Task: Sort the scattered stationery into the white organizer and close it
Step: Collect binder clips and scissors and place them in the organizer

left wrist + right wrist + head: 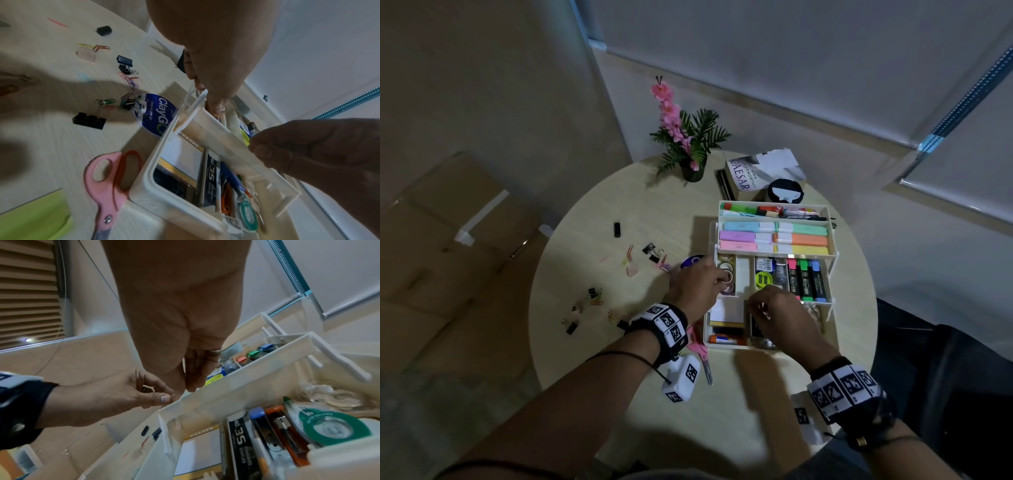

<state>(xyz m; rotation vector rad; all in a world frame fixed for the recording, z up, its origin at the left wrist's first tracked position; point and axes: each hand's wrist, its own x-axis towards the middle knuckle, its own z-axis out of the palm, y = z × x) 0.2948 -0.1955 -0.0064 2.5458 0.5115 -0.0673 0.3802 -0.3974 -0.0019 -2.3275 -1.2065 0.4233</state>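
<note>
The white organizer (726, 346) stands open in tiers on the round table. My left hand (719, 279) pinches the left end of its middle tray (222, 134), with one fingertip (213, 105) down in the tape-roll compartment. My right hand (758, 308) curls its fingers (259, 146) onto the same tray's front wall (236, 386); exactly what they pinch is unclear. Binder clips and paper clips (654, 255) lie scattered to the left, with more (592, 298) nearer the table's edge. Pink scissors (107, 178) and a blue round lid (158, 116) lie beside the organizer.
A flower pot (693, 171), a book (753, 171) and a black round object (786, 192) stand behind the organizer. A small black piece (617, 229) lies at the far left. Green paper (30, 216) lies near the scissors. A staple box (240, 444) and correction tape (333, 426) fill the bottom tier.
</note>
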